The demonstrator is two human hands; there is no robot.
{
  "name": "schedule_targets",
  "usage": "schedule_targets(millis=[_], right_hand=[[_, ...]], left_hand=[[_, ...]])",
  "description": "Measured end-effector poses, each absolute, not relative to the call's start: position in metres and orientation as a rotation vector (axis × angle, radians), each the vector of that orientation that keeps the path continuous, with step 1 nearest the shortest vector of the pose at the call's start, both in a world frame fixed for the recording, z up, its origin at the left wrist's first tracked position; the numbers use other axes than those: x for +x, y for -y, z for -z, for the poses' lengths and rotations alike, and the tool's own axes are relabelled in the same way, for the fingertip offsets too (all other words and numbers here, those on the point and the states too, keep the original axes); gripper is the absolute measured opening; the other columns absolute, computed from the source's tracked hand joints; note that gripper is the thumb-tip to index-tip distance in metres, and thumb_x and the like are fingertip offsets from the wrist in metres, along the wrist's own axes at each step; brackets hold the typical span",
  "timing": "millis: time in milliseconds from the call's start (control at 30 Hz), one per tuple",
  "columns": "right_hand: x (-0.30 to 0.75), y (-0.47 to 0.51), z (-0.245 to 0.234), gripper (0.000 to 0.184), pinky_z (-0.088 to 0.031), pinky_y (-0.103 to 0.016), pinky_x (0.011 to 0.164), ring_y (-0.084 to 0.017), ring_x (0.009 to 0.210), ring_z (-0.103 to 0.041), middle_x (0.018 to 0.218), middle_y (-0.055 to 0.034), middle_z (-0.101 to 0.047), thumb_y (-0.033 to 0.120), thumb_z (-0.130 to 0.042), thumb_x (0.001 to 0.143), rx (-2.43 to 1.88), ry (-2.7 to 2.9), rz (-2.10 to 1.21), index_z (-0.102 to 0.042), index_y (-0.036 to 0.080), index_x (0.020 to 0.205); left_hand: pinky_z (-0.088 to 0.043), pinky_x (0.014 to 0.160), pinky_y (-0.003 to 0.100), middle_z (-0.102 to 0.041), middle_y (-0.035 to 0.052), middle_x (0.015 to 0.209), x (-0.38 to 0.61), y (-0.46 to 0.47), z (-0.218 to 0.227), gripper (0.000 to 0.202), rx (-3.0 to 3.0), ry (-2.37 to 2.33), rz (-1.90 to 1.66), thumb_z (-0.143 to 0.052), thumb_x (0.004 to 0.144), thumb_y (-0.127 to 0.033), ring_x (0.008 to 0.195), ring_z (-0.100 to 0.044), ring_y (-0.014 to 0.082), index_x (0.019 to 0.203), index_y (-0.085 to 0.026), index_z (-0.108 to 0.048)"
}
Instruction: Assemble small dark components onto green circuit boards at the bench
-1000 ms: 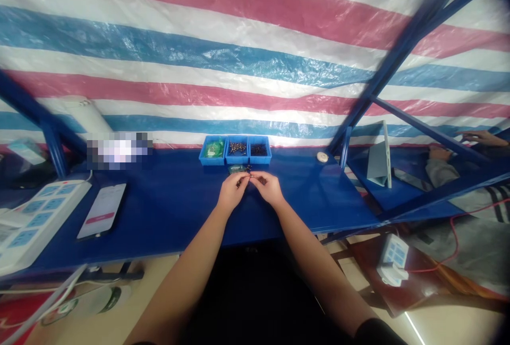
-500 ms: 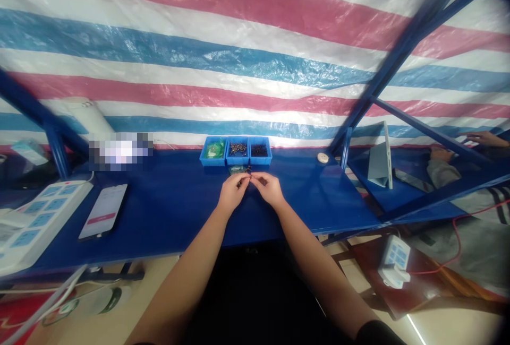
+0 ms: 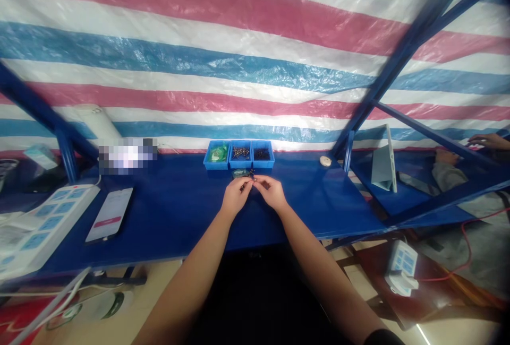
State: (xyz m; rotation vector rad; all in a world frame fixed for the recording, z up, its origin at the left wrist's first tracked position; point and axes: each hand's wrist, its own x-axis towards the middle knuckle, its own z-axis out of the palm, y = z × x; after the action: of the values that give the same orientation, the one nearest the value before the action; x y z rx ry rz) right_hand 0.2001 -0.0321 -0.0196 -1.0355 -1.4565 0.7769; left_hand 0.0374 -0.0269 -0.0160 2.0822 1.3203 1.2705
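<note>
Holds the left hand [image 3: 236, 195] and the right hand [image 3: 272, 192] close together above the blue surface [image 3: 171, 212], with fingertips meeting in front of the body. Pinches between them a small piece [image 3: 254, 179], too tiny to recognise with certainty. Has also some dark bits [image 3: 243, 188] at the left hand, partly hidden by its fingers. Just beyond the fingertips, has a dark packet [image 3: 240, 173] lying on the surface. Right behind this packet, has three blue trays in one row, side by side: in the left tray [image 3: 215, 165], a green packet [image 3: 218, 154]; in the middle tray [image 3: 240, 164], many metal pieces [image 3: 241, 152]; in the right tray [image 3: 263, 164], many black pieces [image 3: 262, 153]. To the right, well apart from the trays, has a round white thing [image 3: 325, 161] lying near the blue frame [image 3: 348, 151]. Far to the left, has a phone [image 3: 109, 215] with lit screen, just beside a white power strip [image 3: 51, 217]. Behind everything, shows a striped sheet [image 3: 239, 42].
</note>
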Motion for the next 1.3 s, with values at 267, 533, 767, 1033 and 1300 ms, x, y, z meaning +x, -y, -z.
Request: schedule_targets(millis=[267,533,767,1033,1300], right_hand=[[0.202,0.033,0.019,0.024,-0.058,-0.033,0.078,-0.019,0.082,-0.07,0.099,-0.0056,-0.075,0.036,-0.066,0.083,-1.056,1.48,-0.718,-0.074,0.023,0.101],[0.201,0.033,0.018,0.025,-0.058,-0.033,0.081,-0.02,0.085,-0.07,0.101,-0.0054,-0.075,0.037,-0.066,0.083,-1.062,1.475,-0.739,-0.074,0.023,0.102],[0.202,0.032,0.02,0.026,-0.057,-0.033,0.08,-0.02,0.084,-0.07,0.097,-0.0052,-0.075,0.037,-0.067,0.082,-1.056,1.484,-0.728,-0.073,0.023,0.103],[0.202,0.031,0.023,0.025,-0.057,-0.033,0.082,-0.02,0.085,-0.07,0.097,-0.0048,-0.075,0.037,-0.067,0.082,-1.068,1.478,-0.735,-0.074,0.023,0.102],[0.187,0.008,0.008,0.027,-0.059,-0.036,0.081,-0.021,0.081,-0.072,0.093,-0.0071,-0.076,0.035,-0.068,0.079,-1.09,1.418,-0.831,-0.074,0.018,0.099]], left_hand=[[-0.053,0.073,0.029,-0.071,0.0047,0.098,0.038,0.028,0.015,0.022,2.076,-1.324,-1.255,-0.054,0.092,-0.038,0.084,-0.066,0.018,0.099,-0.024,-0.07],[-0.054,0.075,0.029,-0.071,0.0047,0.099,0.038,0.026,0.016,0.021,2.048,-1.311,-1.253,-0.053,0.092,-0.037,0.084,-0.066,0.018,0.099,-0.024,-0.069],[-0.053,0.075,0.029,-0.071,0.004,0.096,0.038,0.026,0.016,0.023,2.027,-1.316,-1.244,-0.051,0.093,-0.039,0.084,-0.067,0.0176,0.098,-0.024,-0.068],[-0.054,0.075,0.028,-0.072,0.0036,0.098,0.039,0.027,0.016,0.02,2.023,-1.302,-1.255,-0.053,0.092,-0.037,0.084,-0.067,0.0174,0.098,-0.023,-0.067],[-0.053,0.083,0.03,-0.07,0.005,0.106,0.038,0.025,0.017,0.023,1.978,-1.381,-1.348,-0.051,0.094,-0.034,0.094,-0.067,0.0188,0.111,-0.023,-0.062]])
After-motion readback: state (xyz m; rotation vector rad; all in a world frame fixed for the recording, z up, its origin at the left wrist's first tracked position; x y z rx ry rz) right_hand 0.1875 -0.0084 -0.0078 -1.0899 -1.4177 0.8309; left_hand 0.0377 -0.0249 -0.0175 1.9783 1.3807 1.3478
